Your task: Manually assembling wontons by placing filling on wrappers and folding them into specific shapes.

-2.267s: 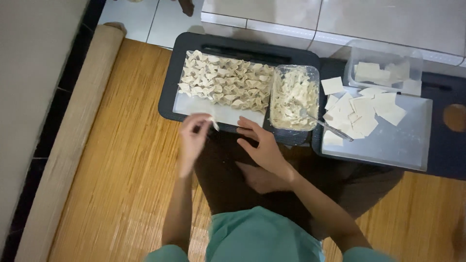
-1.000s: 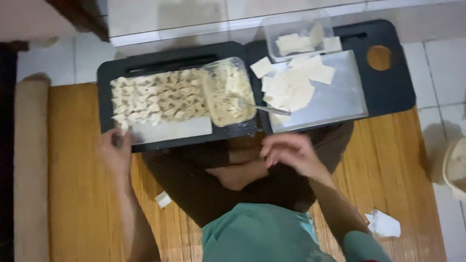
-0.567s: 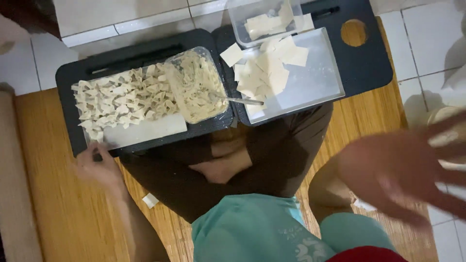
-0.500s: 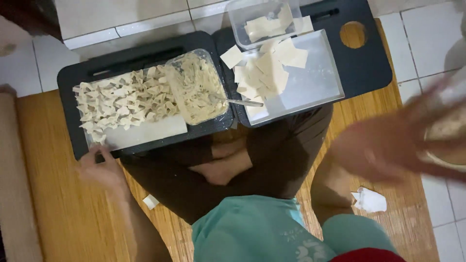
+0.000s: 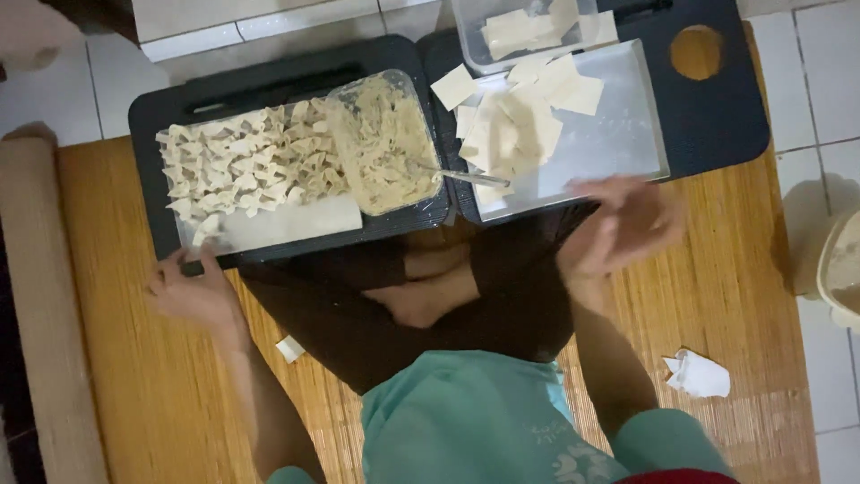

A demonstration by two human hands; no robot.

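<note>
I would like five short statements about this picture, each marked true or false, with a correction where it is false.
1. The left hand touches the near edge of the dark tray that carries the folded dumplings. True.
2. The clear tub of filling stands to the left of the dumplings. False: it stands to their right.
3. A spoon rests with one end in the filling. True.
4. The right hand holds the spoon. False: it is blurred near the metal tray of flat wrappers, apart from the spoon.
5. A crumpled white paper lies on the mat. True.
</note>
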